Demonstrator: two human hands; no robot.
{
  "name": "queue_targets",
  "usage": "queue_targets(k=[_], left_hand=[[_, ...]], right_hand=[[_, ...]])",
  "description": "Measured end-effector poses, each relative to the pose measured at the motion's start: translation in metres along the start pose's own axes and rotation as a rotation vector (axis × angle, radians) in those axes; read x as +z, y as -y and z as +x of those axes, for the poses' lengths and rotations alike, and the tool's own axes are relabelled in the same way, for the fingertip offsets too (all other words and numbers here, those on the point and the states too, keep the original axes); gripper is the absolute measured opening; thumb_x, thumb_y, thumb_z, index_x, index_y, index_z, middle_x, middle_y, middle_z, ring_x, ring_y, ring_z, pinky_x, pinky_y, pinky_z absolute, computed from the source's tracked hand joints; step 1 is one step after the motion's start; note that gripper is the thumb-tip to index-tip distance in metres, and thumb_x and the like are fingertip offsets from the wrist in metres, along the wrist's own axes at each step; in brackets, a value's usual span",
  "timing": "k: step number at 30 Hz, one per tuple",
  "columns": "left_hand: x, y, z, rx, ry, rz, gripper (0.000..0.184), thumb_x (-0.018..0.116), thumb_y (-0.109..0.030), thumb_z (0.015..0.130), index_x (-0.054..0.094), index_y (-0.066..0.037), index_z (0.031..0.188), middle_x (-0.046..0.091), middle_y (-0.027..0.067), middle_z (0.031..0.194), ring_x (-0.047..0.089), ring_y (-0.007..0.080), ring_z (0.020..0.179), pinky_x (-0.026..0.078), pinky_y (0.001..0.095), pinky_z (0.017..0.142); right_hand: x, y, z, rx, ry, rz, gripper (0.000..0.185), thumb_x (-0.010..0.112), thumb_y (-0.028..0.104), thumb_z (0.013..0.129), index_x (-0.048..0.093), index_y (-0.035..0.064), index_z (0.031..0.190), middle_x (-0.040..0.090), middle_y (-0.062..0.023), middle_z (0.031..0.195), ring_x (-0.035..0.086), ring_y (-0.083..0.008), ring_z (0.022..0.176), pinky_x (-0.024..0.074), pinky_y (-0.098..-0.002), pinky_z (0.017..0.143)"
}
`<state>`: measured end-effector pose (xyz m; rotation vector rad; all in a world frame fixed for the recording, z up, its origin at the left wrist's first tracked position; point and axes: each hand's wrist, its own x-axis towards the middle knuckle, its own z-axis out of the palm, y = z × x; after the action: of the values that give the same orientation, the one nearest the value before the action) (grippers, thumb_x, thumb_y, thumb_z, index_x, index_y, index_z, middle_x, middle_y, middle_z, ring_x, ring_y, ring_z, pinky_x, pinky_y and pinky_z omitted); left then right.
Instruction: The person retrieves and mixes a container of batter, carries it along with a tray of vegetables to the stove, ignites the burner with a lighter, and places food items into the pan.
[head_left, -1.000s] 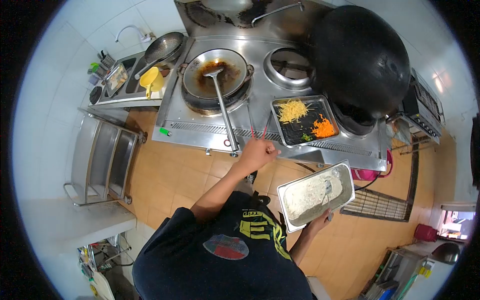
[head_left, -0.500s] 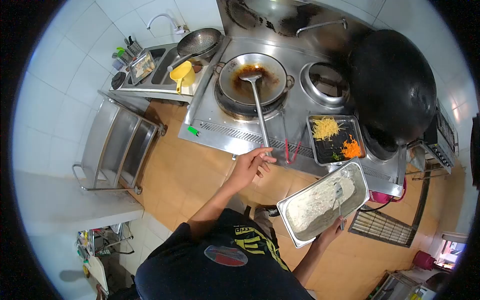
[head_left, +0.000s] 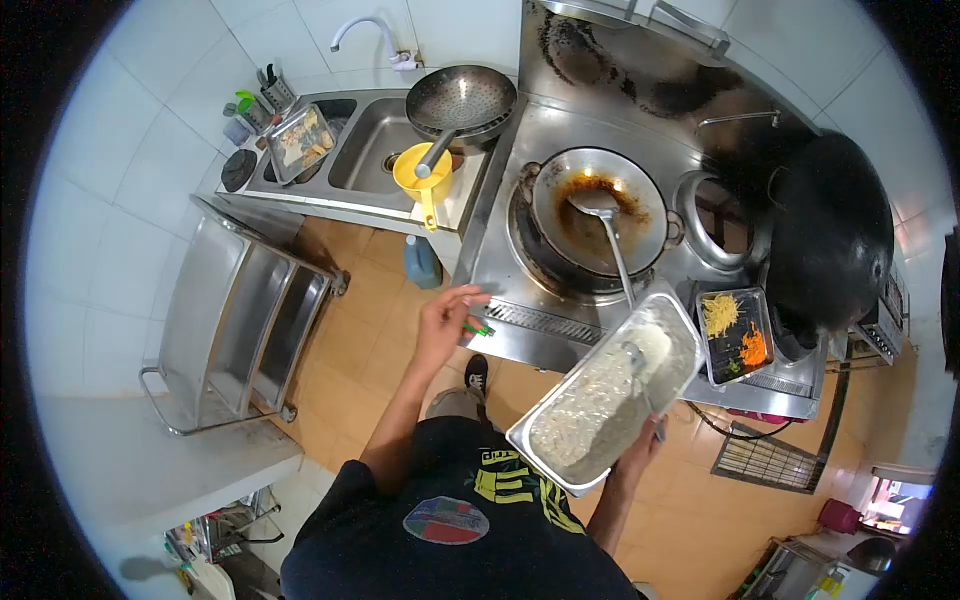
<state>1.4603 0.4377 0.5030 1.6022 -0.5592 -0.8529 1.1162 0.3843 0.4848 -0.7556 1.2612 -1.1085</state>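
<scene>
My right hand (head_left: 640, 452) grips the near right side of a deep metal pan (head_left: 560, 405) of pale, floury mixture. The handle of a spoon (head_left: 637, 362) in the mixture is at that hand. At the front left of the stove my left hand (head_left: 447, 318) is raised with its fingers apart, close to a green object (head_left: 481, 330) on the edge. A wok (head_left: 560, 225) with brown liquid sits on the burner, a ladle (head_left: 612, 228) resting in it. The far end of the metal pan overlaps the stove front.
A tray (head_left: 713, 372) of yellow shreds and orange bits is on the stove's right. Behind it leans a large black wok (head_left: 830, 230). Left are a sink (head_left: 375, 150), a yellow scoop (head_left: 420, 180), a perforated pan (head_left: 460, 98) and a steel cart (head_left: 215, 290).
The view has swung left, bringing more of the sink and a blue jug into sight. My left hand has moved from the ladle handle to the stove's left front. The metal pan is nearer the stove.
</scene>
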Motion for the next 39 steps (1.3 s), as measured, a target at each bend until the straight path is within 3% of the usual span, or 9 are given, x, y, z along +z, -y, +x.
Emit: queue_targets(k=[8,14,17,23,26,29,32,33,39], left_hand=[[-0.090,0.009,0.020,-0.118,-0.101,0.021,0.021,0.060,-0.017,0.102,0.069,-0.002,0.113,0.076,0.0094,0.099,0.064,0.0073,0.066,0.049,0.0215,0.056],[-0.095,0.036,0.018,-0.240,-0.110,0.084,0.021,0.061,-0.018,0.102,0.071,-0.001,0.096,0.074,0.0062,0.082,0.061,0.0067,0.061,0.048,0.0213,0.055],[-0.094,0.063,0.025,-0.282,-0.086,-0.060,0.018,0.057,-0.015,0.103,0.069,-0.001,0.102,0.072,0.0050,0.083,0.062,0.0082,0.062,0.048,0.0223,0.056],[-0.071,0.069,0.036,-0.037,-0.075,-0.026,0.029,0.054,0.003,0.096,0.063,-0.006,0.121,0.068,0.0070,0.116,0.066,0.0130,0.082,0.053,0.0278,0.060],[-0.081,0.072,0.041,0.075,0.015,0.273,0.037,0.058,0.009,0.088,0.065,-0.008,0.120,0.067,0.0072,0.121,0.067,0.0156,0.092,0.054,0.0286,0.062],[-0.078,0.045,0.037,0.062,0.052,0.546,0.036,0.064,0.007,0.084,0.067,-0.009,0.116,0.068,0.0075,0.116,0.067,0.0226,0.098,0.055,0.0327,0.072],[-0.082,0.062,0.037,0.336,0.159,0.798,0.034,0.069,0.003,0.081,0.069,-0.010,0.112,0.067,0.0086,0.112,0.064,0.0304,0.102,0.053,0.0382,0.083],[-0.077,0.060,0.035,0.289,0.200,0.829,0.034,0.072,-0.002,0.078,0.070,-0.013,0.110,0.068,0.0056,0.111,0.061,0.0328,0.103,0.050,0.0415,0.089],[-0.055,0.083,0.038,0.463,0.414,1.051,0.030,0.073,-0.011,0.077,0.072,-0.015,0.106,0.068,0.0032,0.107,0.058,0.0280,0.107,0.045,0.0423,0.087]], right_hand=[[0.098,-0.050,0.010,0.090,0.113,0.018,0.033,0.047,0.026,0.108,0.052,0.0030,0.130,0.062,-0.0084,0.115,0.059,-0.0158,0.099,0.0486,-0.0310,0.087],[0.109,-0.058,0.019,0.000,0.210,-0.066,0.029,0.046,0.024,0.108,0.049,0.0017,0.126,0.060,-0.0074,0.111,0.054,-0.0135,0.099,0.0454,-0.0296,0.087],[0.107,-0.070,0.017,0.019,0.190,-0.089,0.029,0.046,0.024,0.108,0.049,0.0016,0.126,0.060,-0.0072,0.109,0.053,-0.0132,0.099,0.0448,-0.0295,0.087],[0.098,-0.082,0.004,-0.002,0.155,-0.176,0.032,0.045,0.026,0.108,0.048,-0.0007,0.126,0.062,-0.0106,0.113,0.056,-0.0164,0.104,0.0460,-0.0324,0.091],[0.086,-0.093,-0.005,0.023,0.123,-0.211,0.034,0.045,0.026,0.108,0.048,-0.0016,0.126,0.062,-0.0121,0.115,0.058,-0.0182,0.106,0.0464,-0.0334,0.093],[0.078,-0.098,-0.015,0.085,0.110,-0.186,0.033,0.046,0.026,0.108,0.048,-0.0016,0.126,0.062,-0.0128,0.115,0.058,-0.0187,0.106,0.0470,-0.0326,0.092],[0.072,-0.108,-0.022,0.084,0.077,-0.176,0.032,0.046,0.027,0.108,0.049,-0.0009,0.122,0.062,-0.0121,0.111,0.059,-0.0172,0.101,0.0482,-0.0305,0.087],[0.069,-0.111,-0.025,0.076,0.065,-0.192,0.032,0.047,0.027,0.108,0.049,-0.0008,0.122,0.062,-0.0118,0.110,0.058,-0.0168,0.100,0.0483,-0.0305,0.086],[0.066,-0.119,-0.044,0.077,-0.034,-0.137,0.026,0.049,0.029,0.107,0.049,0.0032,0.108,0.058,-0.0067,0.098,0.053,-0.0124,0.089,0.0462,-0.0293,0.078]])
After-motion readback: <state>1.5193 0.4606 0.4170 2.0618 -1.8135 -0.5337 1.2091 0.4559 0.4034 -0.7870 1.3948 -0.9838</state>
